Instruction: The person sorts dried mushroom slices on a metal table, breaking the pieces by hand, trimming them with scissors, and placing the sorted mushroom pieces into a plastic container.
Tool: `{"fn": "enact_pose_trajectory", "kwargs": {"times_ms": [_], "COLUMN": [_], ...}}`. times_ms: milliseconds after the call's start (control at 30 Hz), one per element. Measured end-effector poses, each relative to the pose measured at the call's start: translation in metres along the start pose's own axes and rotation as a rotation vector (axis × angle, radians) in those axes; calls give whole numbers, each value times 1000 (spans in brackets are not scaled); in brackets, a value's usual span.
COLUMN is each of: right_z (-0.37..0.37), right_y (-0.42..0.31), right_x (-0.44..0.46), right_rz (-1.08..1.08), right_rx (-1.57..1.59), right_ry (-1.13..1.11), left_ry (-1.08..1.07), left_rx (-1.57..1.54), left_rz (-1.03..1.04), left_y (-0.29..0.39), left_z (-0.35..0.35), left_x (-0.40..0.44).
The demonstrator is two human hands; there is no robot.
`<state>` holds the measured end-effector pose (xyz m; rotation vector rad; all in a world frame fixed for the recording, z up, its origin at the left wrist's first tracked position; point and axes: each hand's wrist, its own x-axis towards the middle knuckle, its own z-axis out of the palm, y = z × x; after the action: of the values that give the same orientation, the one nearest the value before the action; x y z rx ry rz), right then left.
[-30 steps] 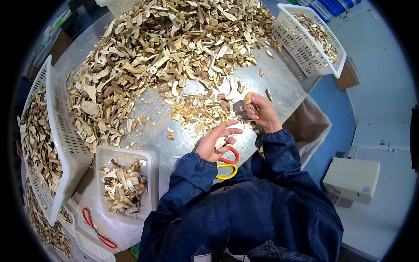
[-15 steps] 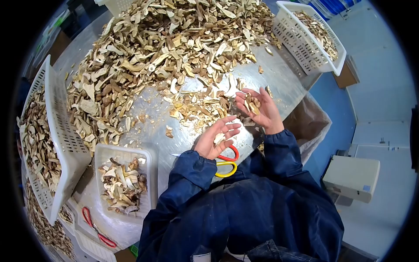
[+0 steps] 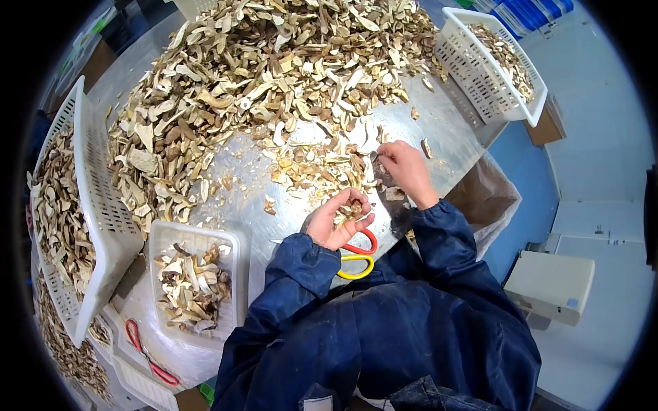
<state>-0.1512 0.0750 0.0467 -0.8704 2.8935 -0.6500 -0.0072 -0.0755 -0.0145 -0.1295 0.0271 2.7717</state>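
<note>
My left hand [image 3: 338,220] is cupped palm up over the near part of the metal table, its fingers curled round a few dried mushroom slices [image 3: 349,209]. Just below it lie scissors with one red and one yellow handle [image 3: 356,267], partly covered by my hand and sleeve. My right hand [image 3: 409,172] reaches down to the table with fingertips pressed together, beside loose slices and crumbs [image 3: 329,171]. What its fingers pinch, if anything, is hidden. Beyond both hands rises a large heap of dried mushroom slices [image 3: 274,75].
A white plastic tray [image 3: 240,274] with slices stands at the left front, near red-handled scissors [image 3: 142,353]. White perforated baskets with slices stand at the left [image 3: 103,226] and far right [image 3: 473,75]. A lined bin [image 3: 504,205] sits below the table's right edge.
The slices that lay in my open right palm are no longer there, and my left hand now holds slices. My right hand has turned palm down, fingers lowered to the table.
</note>
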Motion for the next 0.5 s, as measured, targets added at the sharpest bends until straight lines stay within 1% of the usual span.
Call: {"fn": "enact_pose_trajectory", "kwargs": {"times_ms": [33, 100, 200, 233, 300, 333, 367, 433, 500], "right_z": [3, 8, -5, -9, -19, -26, -23, -17, 1], "right_y": [1, 3, 3, 1, -8, -20, -23, -30, -38], "right_x": [0, 1, 5, 5, -2, -2, 0, 9, 7], "right_rz": [-27, -82, 47, 75, 143, 90, 77, 47, -10], "right_rx": [-29, -88, 184, 391, 809, 801, 649, 340, 114], "right_ry": [3, 12, -98, -204, -418, -456, -366, -187, -74], "left_ry": [-58, -6, 126, 179, 128, 105, 81, 122, 130], "left_rx": [-15, 6, 49, 64, 47, 20, -6, 28, 59], "left_rz": [-8, -5, -26, -32, -30, -34, -41, -52, -52], "left_y": [0, -2, 0, 2, 3, 3, 2, 1, 1], "left_z": [-3, -3, 16, 23, 22, 20, 19, 16, 8], "left_x": [0, -1, -2, -2, -2, -1, -1, 0, -2]}}
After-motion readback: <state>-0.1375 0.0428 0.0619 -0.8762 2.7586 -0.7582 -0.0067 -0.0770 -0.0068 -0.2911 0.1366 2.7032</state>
